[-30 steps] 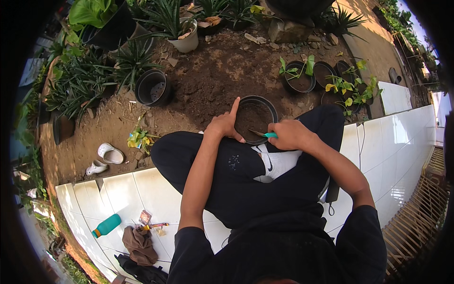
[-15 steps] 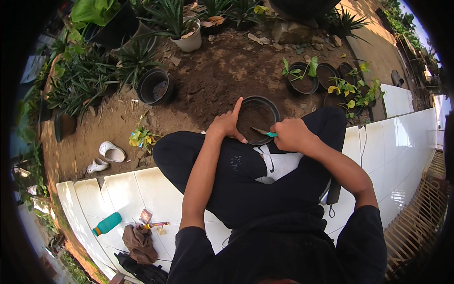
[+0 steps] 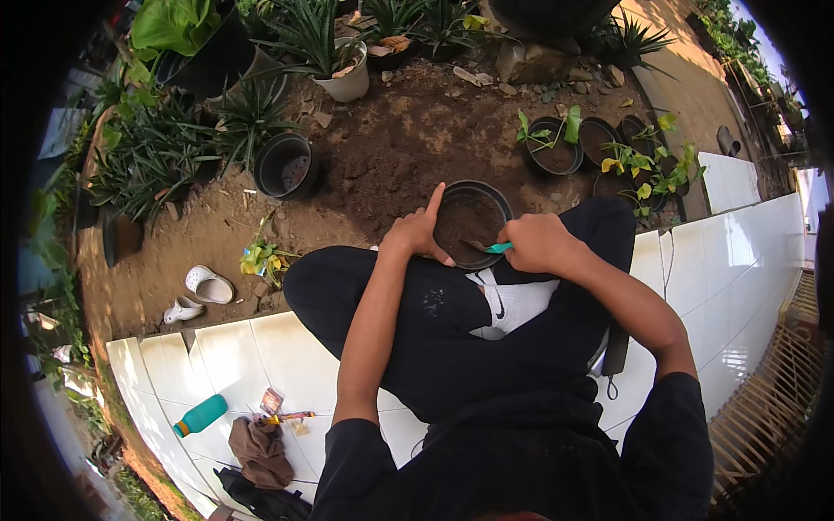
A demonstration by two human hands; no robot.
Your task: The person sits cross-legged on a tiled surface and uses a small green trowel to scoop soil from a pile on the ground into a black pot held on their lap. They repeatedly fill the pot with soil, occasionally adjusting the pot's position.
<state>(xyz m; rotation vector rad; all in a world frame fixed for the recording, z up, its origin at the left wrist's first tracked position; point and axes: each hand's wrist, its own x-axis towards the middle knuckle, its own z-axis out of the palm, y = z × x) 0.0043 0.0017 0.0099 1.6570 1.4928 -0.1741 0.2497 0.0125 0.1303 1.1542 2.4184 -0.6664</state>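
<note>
A black plant pot (image 3: 506, 201) with dark soil (image 3: 465, 217) in it stands on the ground just in front of my crossed legs. My left hand (image 3: 414, 234) holds its left side, the index finger stretched along the rim and the thumb at the near edge. In my right hand (image 3: 543, 243) is a small hand trowel (image 3: 497, 248) with a teal handle. Its blade points left and rests in the soil inside the pot, with the tip partly sunk or hard to make out. My fingers are wrapped round the handle and hide most of it.
Loose dark soil (image 3: 373, 165) spreads beyond the pot. An empty black pot (image 3: 285, 165) stands to the left; potted seedlings (image 3: 556, 143) stand to the right. White clogs (image 3: 209, 285) lie left of my knee. A teal bottle (image 3: 201, 415) and brown cloth (image 3: 261, 451) lie on white tiles (image 3: 230, 356).
The trowel blade has shifted slightly lower and nearer the pot's near side. My left hand keeps its place on the pot. The whole view has moved a little.
</note>
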